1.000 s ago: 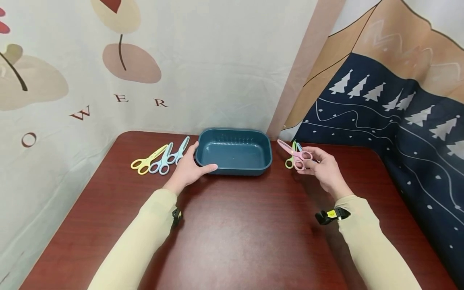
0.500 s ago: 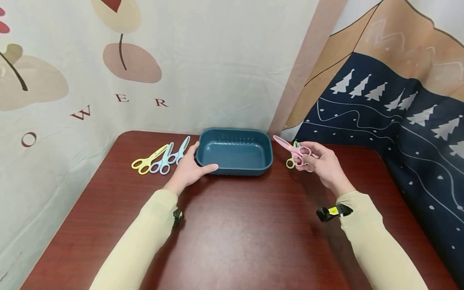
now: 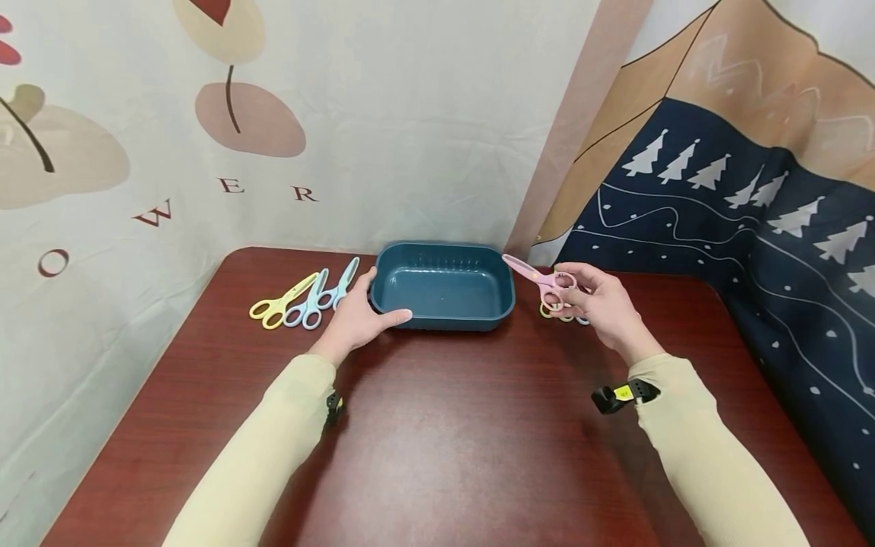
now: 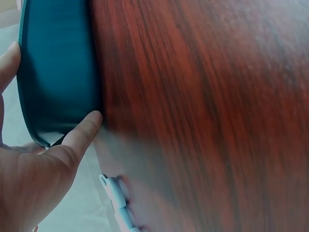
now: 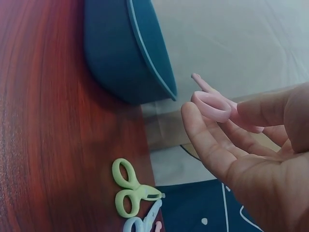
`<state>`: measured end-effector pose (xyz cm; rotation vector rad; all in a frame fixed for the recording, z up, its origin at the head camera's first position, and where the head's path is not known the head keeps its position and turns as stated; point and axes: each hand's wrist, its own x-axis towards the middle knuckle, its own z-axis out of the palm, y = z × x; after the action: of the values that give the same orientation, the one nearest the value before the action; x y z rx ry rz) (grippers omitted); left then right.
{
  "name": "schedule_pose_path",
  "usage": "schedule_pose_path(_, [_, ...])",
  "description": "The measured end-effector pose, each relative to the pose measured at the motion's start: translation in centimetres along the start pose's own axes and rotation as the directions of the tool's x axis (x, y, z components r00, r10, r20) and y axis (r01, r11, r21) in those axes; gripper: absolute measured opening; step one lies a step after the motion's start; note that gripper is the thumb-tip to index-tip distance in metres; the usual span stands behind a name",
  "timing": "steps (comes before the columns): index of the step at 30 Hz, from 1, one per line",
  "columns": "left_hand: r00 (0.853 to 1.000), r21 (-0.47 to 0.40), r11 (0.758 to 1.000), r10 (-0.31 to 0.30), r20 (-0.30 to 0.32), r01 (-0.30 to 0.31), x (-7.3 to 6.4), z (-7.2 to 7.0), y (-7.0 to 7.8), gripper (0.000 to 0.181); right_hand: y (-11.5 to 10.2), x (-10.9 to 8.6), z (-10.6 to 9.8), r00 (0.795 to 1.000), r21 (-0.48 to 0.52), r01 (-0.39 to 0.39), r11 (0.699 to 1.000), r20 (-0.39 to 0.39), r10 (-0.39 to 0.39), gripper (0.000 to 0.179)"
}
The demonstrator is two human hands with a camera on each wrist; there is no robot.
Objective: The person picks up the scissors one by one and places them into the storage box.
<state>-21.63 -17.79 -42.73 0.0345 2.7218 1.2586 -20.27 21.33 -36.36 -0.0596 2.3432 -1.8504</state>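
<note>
A pair of pink scissors [image 3: 530, 273] is pinched by its handles in my right hand [image 3: 607, 308], blades pointing left at the right rim of a dark teal plastic bin [image 3: 444, 324]. In the right wrist view the pink scissors [image 5: 214, 114] are raised off the table, between thumb and fingers. My left hand [image 3: 354, 320] rests against the bin's near left corner, its thumb [image 4: 83, 133] straight along the front wall and its fingers at the left side. Below the right hand lie green scissors [image 5: 137, 192] and light blue scissors [image 5: 152, 214], partly hidden in the head view.
On the reddish-brown table [image 3: 451, 441], yellow scissors [image 3: 298, 287] and two light blue pairs, one of them the nearer scissors [image 3: 314, 292], lie left of the bin. A printed cloth [image 3: 424, 152] hangs right behind the table's back edge.
My right hand has moved slightly left with the pink scissors, bringing their blades to the bin's right rim. The left hand and the bin stay in place.
</note>
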Motion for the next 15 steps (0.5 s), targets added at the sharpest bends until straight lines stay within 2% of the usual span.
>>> schedule_pose_path(15, [1.000,0.001,1.000,-0.006,0.004,0.006,0.0,0.0,0.0,0.112,-0.3,0.8,1.3,0.999,-0.004,-0.009,1.000,0.036,0.009,0.046])
